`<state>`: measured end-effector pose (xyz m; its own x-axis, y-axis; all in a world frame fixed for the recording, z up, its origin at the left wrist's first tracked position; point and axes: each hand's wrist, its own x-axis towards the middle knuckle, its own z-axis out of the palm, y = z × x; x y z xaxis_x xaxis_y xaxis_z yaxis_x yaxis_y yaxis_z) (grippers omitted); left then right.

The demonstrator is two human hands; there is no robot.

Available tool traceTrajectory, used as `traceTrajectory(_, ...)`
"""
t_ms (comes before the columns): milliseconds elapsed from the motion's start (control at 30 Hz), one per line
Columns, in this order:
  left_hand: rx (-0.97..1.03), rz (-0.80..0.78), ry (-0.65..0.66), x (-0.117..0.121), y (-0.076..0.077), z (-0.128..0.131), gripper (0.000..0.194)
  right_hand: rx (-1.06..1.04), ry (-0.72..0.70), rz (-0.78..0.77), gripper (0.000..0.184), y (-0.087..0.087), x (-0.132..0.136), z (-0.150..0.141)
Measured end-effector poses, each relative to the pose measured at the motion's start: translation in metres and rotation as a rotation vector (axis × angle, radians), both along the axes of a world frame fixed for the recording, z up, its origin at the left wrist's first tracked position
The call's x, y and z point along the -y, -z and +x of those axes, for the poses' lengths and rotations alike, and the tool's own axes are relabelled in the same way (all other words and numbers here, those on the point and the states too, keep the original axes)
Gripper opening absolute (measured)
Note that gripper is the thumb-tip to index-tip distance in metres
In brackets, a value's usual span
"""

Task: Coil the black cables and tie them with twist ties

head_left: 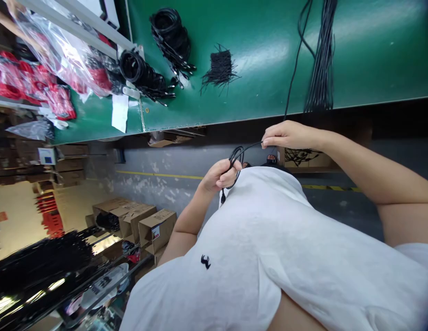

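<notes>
A small coil of black cable is in my left hand, its fingers closed around the loops. A connector end hangs below that hand. My right hand pinches the same cable between thumb and fingers, a little farther right, with a short length stretched between both hands. From the right hand the cable runs up over the table edge onto the green table. There, a long bundle of straight black cables lies near it, its ends toward me. Both hands are in front of my white shirt, off the table.
On the table lie a pile of short black ties and two stacks of coiled cables. Bagged red items and a paper slip are at the left. Cardboard boxes stand on the floor.
</notes>
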<state>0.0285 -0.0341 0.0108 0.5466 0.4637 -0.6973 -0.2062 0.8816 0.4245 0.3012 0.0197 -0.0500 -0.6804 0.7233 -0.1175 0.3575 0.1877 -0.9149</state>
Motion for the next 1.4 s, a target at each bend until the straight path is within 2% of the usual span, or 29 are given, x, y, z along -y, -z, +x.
traceTrajectory(200,0.039,0.060,0.012,-0.002,-0.001,0.000,0.033,0.001,-0.047,0.064,0.039,-0.006,-0.004,-0.004)
traceTrajectory(367,0.083,0.007,0.067,-0.002,0.001,0.001,0.037,-0.013,-0.067,0.119,0.039,-0.015,-0.007,-0.019)
traceTrajectory(433,0.054,-0.043,0.058,0.001,-0.001,0.002,0.046,-0.021,-0.079,0.149,0.039,-0.006,-0.015,-0.018)
traceTrajectory(467,0.027,-0.064,0.037,0.004,-0.004,0.001,0.049,-0.006,-0.074,0.171,0.039,0.004,-0.021,-0.013)
traceTrajectory(533,-0.034,-0.053,-0.075,0.008,-0.014,-0.007,0.053,0.088,-0.014,0.223,0.040,0.035,-0.033,0.009)
traceTrajectory(600,-0.076,0.045,-0.287,0.010,-0.026,-0.022,0.053,0.268,0.093,0.249,0.042,0.071,-0.040,0.042)
traceTrajectory(667,-0.086,0.166,-0.517,0.008,-0.036,-0.039,0.051,0.477,0.147,0.216,0.044,0.097,-0.034,0.070)
traceTrajectory(700,-0.082,0.207,-0.612,0.005,-0.038,-0.046,0.049,0.556,0.124,0.194,0.043,0.102,-0.025,0.075)
traceTrajectory(767,-0.076,0.208,-0.705,-0.003,-0.033,-0.052,0.042,0.603,0.024,0.207,0.039,0.092,0.003,0.066)
traceTrajectory(833,-0.110,0.130,-0.652,-0.011,-0.019,-0.047,0.032,0.402,-0.238,0.311,0.038,0.059,0.035,0.035)
traceTrajectory(867,-0.141,0.095,-0.575,-0.012,-0.009,-0.041,0.027,0.283,-0.292,0.356,0.039,0.037,0.047,0.016)
traceTrajectory(900,-0.169,0.077,-0.469,-0.013,0.001,-0.033,0.023,0.186,-0.311,0.379,0.041,0.016,0.054,-0.002)
traceTrajectory(967,-0.178,0.107,-0.223,-0.008,0.018,-0.017,0.022,0.077,-0.280,0.383,0.043,-0.019,0.052,-0.031)
traceTrajectory(1033,-0.111,0.154,0.025,0.001,0.026,-0.006,0.034,0.060,-0.227,0.357,0.044,-0.036,0.035,-0.044)
traceTrajectory(1100,-0.026,0.166,0.213,0.008,0.023,-0.004,0.046,0.056,-0.208,0.312,0.043,-0.037,0.017,-0.042)
traceTrajectory(1200,0.059,0.167,0.349,0.011,0.013,-0.008,0.048,0.006,-0.223,0.237,0.042,-0.030,0.009,-0.034)
traceTrajectory(1333,0.094,0.087,0.329,0.014,0.007,-0.007,0.048,-0.022,-0.181,0.178,0.044,-0.030,0.015,-0.043)
traceTrajectory(1400,0.091,0.034,0.296,0.016,0.006,-0.006,0.044,-0.025,-0.158,0.166,0.044,-0.024,0.010,-0.043)
